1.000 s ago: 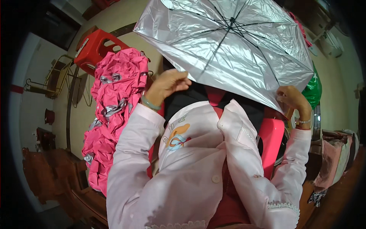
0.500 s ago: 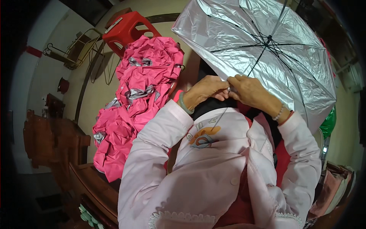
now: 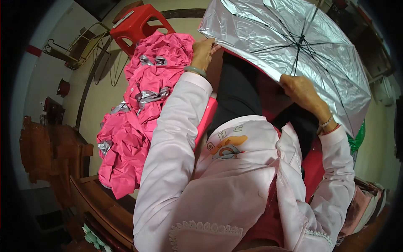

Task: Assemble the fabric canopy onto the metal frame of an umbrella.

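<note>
An opened umbrella (image 3: 331, 59) lies across the upper right, its silver lining toward me and its black ribs meeting at a dark hub. My left hand (image 3: 203, 53) is closed on the canopy's edge close to its left corner. Farther right along the same edge, my right hand (image 3: 305, 93) pinches the hem between thumb and fingers. Between the hands the hem runs in a nearly straight line, with a thin strip of pink-red showing along it. The umbrella's shaft leads up out of view.
Crumpled pink cloth with silver patches (image 3: 157, 80) is heaped just left of my left arm. Behind it stands a red plastic stool (image 3: 138, 25). A metal rack (image 3: 79, 50) and brown wooden furniture (image 3: 54, 151) are at the left. A green plastic bag (image 3: 358, 138) shows beneath the umbrella's right side.
My hands, together at the hem before, are now apart. The left has moved far up and left to the canopy corner; the right has shifted slightly right. The canopy edge is drawn out straighter.
</note>
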